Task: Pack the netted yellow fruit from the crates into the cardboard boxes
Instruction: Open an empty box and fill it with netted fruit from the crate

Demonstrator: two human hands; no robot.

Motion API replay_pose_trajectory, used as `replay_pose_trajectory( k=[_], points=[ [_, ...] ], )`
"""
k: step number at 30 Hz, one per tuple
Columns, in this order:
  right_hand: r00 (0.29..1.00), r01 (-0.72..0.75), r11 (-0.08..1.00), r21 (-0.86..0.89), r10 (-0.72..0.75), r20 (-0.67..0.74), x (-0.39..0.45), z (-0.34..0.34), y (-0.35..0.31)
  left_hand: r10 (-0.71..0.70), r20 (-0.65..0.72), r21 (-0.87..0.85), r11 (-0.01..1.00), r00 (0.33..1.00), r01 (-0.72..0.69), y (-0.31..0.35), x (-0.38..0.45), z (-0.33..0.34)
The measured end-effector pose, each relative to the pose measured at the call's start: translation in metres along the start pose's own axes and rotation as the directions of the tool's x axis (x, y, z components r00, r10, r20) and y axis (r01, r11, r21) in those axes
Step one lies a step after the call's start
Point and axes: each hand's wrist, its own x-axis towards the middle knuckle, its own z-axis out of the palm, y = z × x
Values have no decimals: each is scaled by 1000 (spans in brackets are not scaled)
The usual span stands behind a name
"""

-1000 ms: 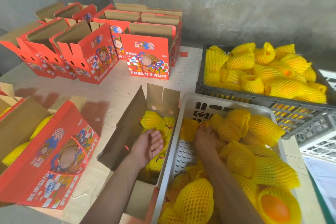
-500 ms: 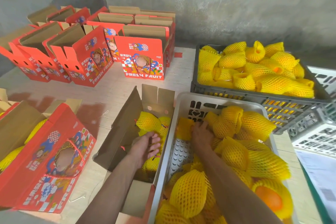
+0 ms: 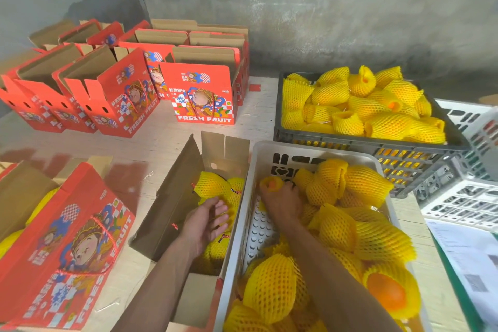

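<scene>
Progress looks partial, by my reading: the open brown cardboard box (image 3: 175, 197) lying against the white plastic crate (image 3: 242, 224) already holds several yellow foam-netted fruit (image 3: 211, 183), and the red printed box at the near left (image 3: 67, 245) shows yellow netting in its open side, so it seems at least partly filled. Much is left: the white crate is heaped with more netted fruit, the dark grey plastic crate (image 3: 323, 140) behind it is full to the rim, and a cluster of red printed "FRESH FRUIT" cartons (image 3: 199, 94) stands open at the far left, apparently unfilled. The left hand (image 3: 204, 224) reaches into the open box, fingers loosely spread and resting on the fruit there without gripping any. The right hand (image 3: 281, 202) is in the white crate, fingers curled round a small netted fruit with an orange end (image 3: 270, 183) near the crate's far left corner. Room is tight: the box's raised flaps (image 3: 225, 153) stand just beside the crate wall, so a fruit must be lifted over that rim and dropped between the flaps. The pale wooden tabletop (image 3: 151, 148) between the boxes offers freer space.
</scene>
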Motion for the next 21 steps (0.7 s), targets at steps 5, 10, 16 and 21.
replay_pose_trajectory(
  k=[5,10,16,21],
  points=[
    [998,55,618,784,-57,-24,-15,-34,-33,162,158,-276,954,974,-113,8,-3,3],
    [857,321,717,619,-497,132,-27,-59,-45,265,391,-525,851,881,-23,11,-4,-4],
    [860,317,926,205,-372,351,-19,-60,-19,135,118,-373,924,984,-82,12,-8,-13],
    [693,514,777,-364,-126,710,-33,-49,2,547,-96,555,723,832,-411,-7,-4,-1]
  ],
)
